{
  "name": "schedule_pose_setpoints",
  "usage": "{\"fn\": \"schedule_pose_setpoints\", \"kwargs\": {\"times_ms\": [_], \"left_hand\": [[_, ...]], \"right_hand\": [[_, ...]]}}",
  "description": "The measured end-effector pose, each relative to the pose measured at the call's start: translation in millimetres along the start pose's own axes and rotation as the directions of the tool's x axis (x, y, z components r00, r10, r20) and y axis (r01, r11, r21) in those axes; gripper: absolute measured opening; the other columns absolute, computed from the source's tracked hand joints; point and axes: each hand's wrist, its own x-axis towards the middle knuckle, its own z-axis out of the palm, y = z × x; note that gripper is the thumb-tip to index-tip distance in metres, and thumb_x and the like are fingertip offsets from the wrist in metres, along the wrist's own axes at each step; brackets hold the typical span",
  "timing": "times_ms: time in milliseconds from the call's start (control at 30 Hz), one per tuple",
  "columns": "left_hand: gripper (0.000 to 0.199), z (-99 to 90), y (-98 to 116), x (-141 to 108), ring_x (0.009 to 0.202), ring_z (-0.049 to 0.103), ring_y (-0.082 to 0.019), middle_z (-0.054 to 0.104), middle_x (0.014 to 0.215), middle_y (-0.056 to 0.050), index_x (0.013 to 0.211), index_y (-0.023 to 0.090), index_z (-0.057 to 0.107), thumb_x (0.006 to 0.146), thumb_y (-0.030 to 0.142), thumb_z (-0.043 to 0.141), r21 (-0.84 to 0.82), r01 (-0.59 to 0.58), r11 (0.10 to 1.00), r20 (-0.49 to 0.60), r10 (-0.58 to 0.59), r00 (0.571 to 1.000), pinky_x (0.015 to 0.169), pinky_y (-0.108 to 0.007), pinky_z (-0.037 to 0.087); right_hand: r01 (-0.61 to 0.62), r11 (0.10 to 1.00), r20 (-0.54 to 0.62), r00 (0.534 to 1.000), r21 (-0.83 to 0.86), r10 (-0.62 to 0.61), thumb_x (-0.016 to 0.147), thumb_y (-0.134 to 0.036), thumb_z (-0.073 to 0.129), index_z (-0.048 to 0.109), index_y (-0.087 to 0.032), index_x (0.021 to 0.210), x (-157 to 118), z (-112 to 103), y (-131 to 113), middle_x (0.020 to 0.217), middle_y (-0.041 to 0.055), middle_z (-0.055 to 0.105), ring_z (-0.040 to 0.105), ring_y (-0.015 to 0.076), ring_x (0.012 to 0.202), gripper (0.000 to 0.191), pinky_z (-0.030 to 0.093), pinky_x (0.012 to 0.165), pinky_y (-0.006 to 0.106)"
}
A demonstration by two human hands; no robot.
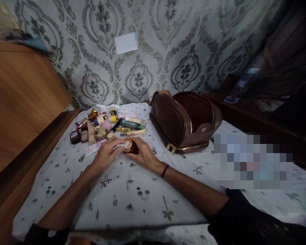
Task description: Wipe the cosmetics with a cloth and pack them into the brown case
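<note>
The left hand (105, 153) pinches a crumpled white wipe (120, 145) between its thumb and fingers, against the orange-gold top of a small dark red jar (135, 148). The right hand (144, 153) holds that jar from its right side, fingers curved over the far side and thumb underneath on the near side; some of its fingertips are hidden. The 2 hands meet at the jar, just above the printed white sheet (129, 204) and near the middle of the scene. A thin black band (164, 170) circles the right wrist.

Just beyond the hands and to the left, cosmetics lie close together on the sheet. Among them are a round gold compact (100, 132), a beige tube (91, 133), a pink sponge (106, 127), a black pointed item (116, 125), a green bottle (131, 125) lying on its side and a short gold tube (123, 129). A pink-and-white tube (94, 147) lies at the near edge of the group, beside the left hand.

To the right of the jar, well apart from it, stands a brown bag (170, 119) with its top open. Farther right, a clear plastic bottle (241, 86) leans on a dark ledge (228, 110). A wooden panel (28, 81) rises at the left, and a white card (126, 43) is on the patterned wall (139, 76) at the far side. A patch at the right is blurred out.
</note>
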Motion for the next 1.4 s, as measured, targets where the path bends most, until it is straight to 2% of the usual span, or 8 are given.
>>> {"fn": "schedule_pose_setpoints", "kwargs": {"times_ms": [200,433,600,767,867,1033,1267,1400], "left_hand": [[0.023,4.4,9.4,-3.9,0.088,0.062,-0.021,0.066,0.091,-0.005,0.107,0.023,0.072,0.095,0.027,0.053,0.035,-0.052,0.998,-0.056,0.054,0.997,0.080,-0.032,0.050],[0.025,-1.6,5.2,-2.6,0.095,0.062,-0.022,0.067,0.097,-0.007,0.109,0.021,0.072,0.095,0.027,0.051,0.109,0.016,0.994,-0.105,-0.005,0.995,0.085,-0.033,0.049],[0.024,-4.5,-4.7,0.9,0.099,0.063,-0.024,0.071,0.101,-0.007,0.105,0.021,0.071,0.092,0.027,0.052,0.116,0.087,0.989,-0.091,-0.077,0.993,0.088,-0.035,0.049],[0.020,-2.9,-12.3,2.1,0.097,0.065,-0.025,0.073,0.100,-0.007,0.099,0.021,0.071,0.089,0.029,0.055,0.084,0.115,0.990,-0.061,-0.110,0.992,0.088,-0.036,0.049],[0.020,-4.7,-15.3,2.2,0.095,0.066,-0.025,0.074,0.098,-0.007,0.097,0.021,0.070,0.088,0.031,0.056,0.074,0.121,0.990,-0.017,-0.120,0.993,0.086,-0.035,0.049],[0.020,-8.6,-17.4,3.3,0.092,0.067,-0.024,0.074,0.098,-0.006,0.097,0.020,0.070,0.087,0.031,0.056,0.078,0.104,0.991,0.053,-0.108,0.993,0.082,-0.033,0.049],[0.017,-5.9,-10.2,1.7,0.092,0.067,-0.024,0.073,0.096,-0.006,0.093,0.021,0.071,0.089,0.030,0.057,0.100,0.055,0.993,0.109,-0.066,0.992,0.082,-0.032,0.050],[0.018,-1.8,-1.5,-2.0,0.093,0.066,-0.022,0.071,0.097,-0.005,0.098,0.023,0.070,0.093,0.029,0.054,0.154,-0.009,0.988,0.144,-0.013,0.989,0.084,-0.031,0.048]], "right_hand": [[0.121,0.992,0.038,0.992,-0.031,-0.119,0.081,-0.023,0.073,0.053,-0.019,0.136,-1.9,-1.8,-1.4,0.127,0.0147,0.059,0.057,0.0288,0.120,0.059,0.049,0.102,0.047],[0.194,0.979,0.051,0.980,-0.057,-0.191,0.080,-0.022,0.075,0.050,-0.023,0.139,-3.7,-0.1,1.4,0.129,0.0123,0.058,0.056,0.0283,0.121,0.064,0.049,0.104,0.046],[0.106,0.994,0.050,0.993,-0.038,-0.104,0.080,-0.022,0.074,0.052,-0.022,0.138,-3.8,-1.4,-1.4,0.124,0.0113,0.059,0.060,0.0262,0.114,0.062,0.051,0.099,0.042],[-0.031,0.998,0.044,0.998,-0.056,0.033,0.076,-0.027,0.078,0.054,-0.019,0.135,-3.4,-1.4,0.8,0.117,0.0109,0.062,0.063,0.0264,0.105,0.065,0.052,0.095,0.044],[-0.062,0.998,0.007,0.998,-0.032,0.062,0.073,-0.028,0.079,0.057,-0.018,0.131,-2.6,0.2,2.6,0.117,0.0114,0.064,0.063,0.0264,0.105,0.062,0.052,0.094,0.044],[-0.104,0.994,-0.063,0.992,0.039,0.107,0.069,-0.029,0.082,0.061,-0.018,0.122,1.3,-0.8,1.4,0.113,0.0100,0.068,0.064,0.0253,0.103,0.058,0.052,0.092,0.041],[-0.277,0.952,-0.075,0.955,0.128,0.287,0.068,-0.031,0.080,0.063,-0.017,0.107,6.2,-6.7,-3.1,0.087,0.0014,0.067,0.062,0.0184,0.078,0.046,0.051,0.073,0.032],[-0.291,0.941,-0.085,0.947,0.172,0.308,0.068,-0.029,0.079,0.063,-0.016,0.101,7.3,-5.5,-1.0,0.080,-0.0008,0.063,0.059,0.0166,0.072,0.039,0.049,0.068,0.030]]}}
